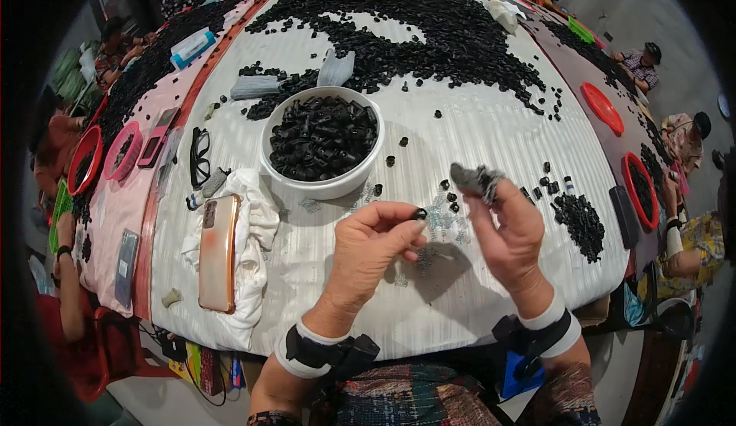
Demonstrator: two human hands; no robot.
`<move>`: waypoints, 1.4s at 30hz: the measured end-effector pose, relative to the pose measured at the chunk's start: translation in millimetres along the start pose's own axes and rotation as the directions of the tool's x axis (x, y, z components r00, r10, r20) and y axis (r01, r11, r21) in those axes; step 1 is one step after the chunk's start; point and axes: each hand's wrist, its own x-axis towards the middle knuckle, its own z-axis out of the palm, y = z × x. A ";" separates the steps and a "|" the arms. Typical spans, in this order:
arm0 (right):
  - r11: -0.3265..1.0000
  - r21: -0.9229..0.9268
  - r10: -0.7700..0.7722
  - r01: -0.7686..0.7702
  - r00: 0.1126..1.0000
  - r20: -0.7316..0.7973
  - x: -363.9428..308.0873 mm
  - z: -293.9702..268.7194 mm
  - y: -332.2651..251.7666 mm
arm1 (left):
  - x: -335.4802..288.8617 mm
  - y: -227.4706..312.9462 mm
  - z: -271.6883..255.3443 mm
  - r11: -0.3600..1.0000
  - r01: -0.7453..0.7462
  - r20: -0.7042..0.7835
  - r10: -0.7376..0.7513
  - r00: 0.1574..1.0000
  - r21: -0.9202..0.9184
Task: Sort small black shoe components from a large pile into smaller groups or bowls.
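Observation:
Over the middle of the table, my left hand (374,251) pinches a small black plastic piece (418,214) between thumb and fingertips. To its right, my right hand (510,234) is raised, thumb and index finger apart, with nothing visible between them. A frayed grey cloth finger cover (479,183) sits at that index fingertip. Beyond my left hand stands a white tub (322,188) heaped with black plastic pieces (322,136). A few loose pieces lie between my hands. Beside my right hand is a small pile of black parts (580,225). Both wrists wear white bands with black straps.
A phone (219,253) rests on a white cloth (257,227) at the left, near eyeglasses (200,158). A large spread of black pieces (429,27) covers the far table. Grey cloth bundles (335,68) lie behind the tub. Other people sit along both side tables, beside red baskets (640,191).

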 end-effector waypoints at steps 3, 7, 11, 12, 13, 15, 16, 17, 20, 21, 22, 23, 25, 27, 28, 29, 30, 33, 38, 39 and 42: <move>0.986 0.008 0.166 -0.165 0.985 -0.039 9.3 -11.3 1.3 | 2.9 -2.8 -3.9 0.998 -0.013 -0.005 0.013 1.000 -0.054; 0.968 0.009 0.249 -0.250 0.967 0.046 14.4 -9.5 24.4 | 3.1 -3.1 -6.1 0.995 -0.023 -0.050 0.018 0.999 -0.096; 0.958 -0.219 0.220 -0.185 0.965 0.143 17.1 -5.1 49.2 | 3.3 -3.0 -5.4 0.992 -0.007 -0.042 0.002 0.999 -0.129; 0.953 -0.182 0.273 -0.244 0.949 0.157 20.4 -0.6 46.1 | 3.1 -3.0 -6.7 0.991 -0.004 -0.041 -0.002 0.999 -0.134; 0.953 -0.179 0.273 -0.245 0.949 0.158 22.9 3.1 48.4 | 2.9 -2.7 -7.5 0.991 -0.004 -0.043 -0.001 0.999 -0.131; 0.942 -0.331 0.130 -0.049 0.965 0.229 27.1 6.6 54.8 | 3.0 -1.2 -5.8 0.991 0.008 -0.028 -0.012 1.000 -0.131; 0.941 -0.334 0.131 -0.049 0.965 0.226 27.7 8.6 57.4 | 3.2 -0.6 -5.1 0.991 0.008 -0.024 -0.012 1.000 -0.132; 0.930 -0.367 0.121 -0.020 0.960 0.253 27.6 13.4 61.7 | 3.3 -1.0 -6.0 0.991 0.017 -0.024 -0.021 0.999 -0.132; 0.901 -0.433 0.108 0.027 0.952 0.285 25.6 22.4 68.6 | 3.5 -0.5 -6.3 0.990 0.030 -0.027 -0.034 0.999 -0.137; 0.883 -0.468 0.105 0.044 0.952 0.288 25.0 23.9 68.9 | 3.4 0.0 -5.6 0.989 0.033 -0.026 -0.037 0.999 -0.141; 0.883 -0.467 0.106 0.044 0.951 0.291 25.1 24.6 68.7 | 3.6 0.3 -5.0 0.989 0.034 -0.028 -0.038 0.999 -0.143; 0.869 -0.492 0.106 0.047 0.954 0.280 25.4 26.2 68.7 | 3.9 0.4 -5.1 0.989 0.033 -0.024 -0.037 0.999 -0.141; 0.855 -0.516 0.106 0.051 0.957 0.270 25.3 28.1 66.9 | 4.0 -0.1 -5.5 0.990 0.031 -0.022 -0.035 0.999 -0.140; 0.832 -0.554 0.144 0.027 0.954 0.262 24.1 28.6 62.4 | 4.2 -0.4 -6.1 0.991 0.031 -0.027 -0.035 0.999 -0.128; 0.832 -0.553 0.139 0.031 0.954 0.264 23.2 29.2 61.3 | 4.1 -0.4 -6.2 0.991 0.027 -0.028 -0.031 0.999 -0.130; 0.833 -0.552 0.128 0.034 0.959 0.254 22.3 30.0 60.3 | 3.5 -0.2 -6.2 0.992 0.024 -0.026 -0.027 0.999 -0.125; 0.834 -0.550 0.117 0.038 0.963 0.243 21.4 30.7 59.3 | 2.9 0.2 -6.3 0.992 0.021 -0.024 -0.024 0.999 -0.121; 0.923 -0.385 0.087 -0.014 0.981 0.172 19.9 29.2 57.5 | 2.9 0.4 -5.3 0.995 0.017 -0.014 -0.018 1.000 -0.101; 0.984 0.046 0.165 -0.171 0.980 0.109 23.1 19.6 12.5 | 0.9 -1.0 -4.4 0.994 0.000 -0.009 -0.001 1.000 -0.108; 0.984 0.119 0.122 -0.136 0.986 0.117 22.0 19.2 5.3 | 0.9 -0.9 -4.7 0.994 -0.002 -0.015 0.000 1.000 -0.108; 0.989 0.129 0.056 -0.068 0.994 0.096 15.9 23.1 -14.4 | 0.0 -0.4 -4.6 0.992 -0.005 -0.007 0.004 1.000 -0.123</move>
